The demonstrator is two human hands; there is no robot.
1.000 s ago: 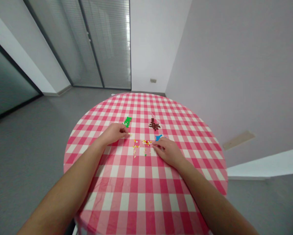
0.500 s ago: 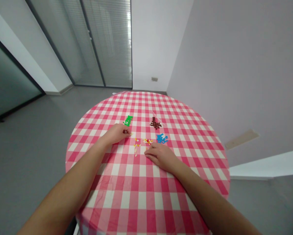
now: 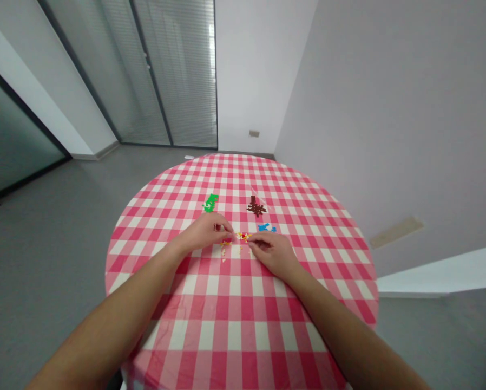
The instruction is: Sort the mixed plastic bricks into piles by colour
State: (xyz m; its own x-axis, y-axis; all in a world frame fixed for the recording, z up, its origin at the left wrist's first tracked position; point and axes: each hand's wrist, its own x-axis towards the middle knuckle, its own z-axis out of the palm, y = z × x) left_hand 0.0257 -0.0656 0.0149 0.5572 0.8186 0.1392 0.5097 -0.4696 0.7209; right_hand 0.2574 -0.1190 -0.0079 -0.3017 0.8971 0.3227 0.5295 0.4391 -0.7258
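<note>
My left hand [image 3: 208, 232] is over the middle of the table, thumb and fingers pinched together at the left edge of a small pile of yellow, white and red pieces [image 3: 243, 236]. On the pile's right side, my right hand [image 3: 274, 253] has its fingertips closed in a pinch. Whatever either pinch holds is too small to make out. A few tiny yellow and white pieces [image 3: 223, 252] lie scattered just below the left fingertips. Blue pieces [image 3: 266, 227] sit right behind my right hand, partly covered by it.
Green pieces [image 3: 211, 202] lie in a cluster beyond my left hand, and dark brown pieces [image 3: 256, 207] form a heap farther back. A red-and-white checked tablecloth [image 3: 235, 309] covers the round table. Walls stand behind and to the right.
My left hand has moved right and nearer, from beside the green pieces to the mixed pile. My right hand has shifted slightly up and right, covering part of the blue pieces.
</note>
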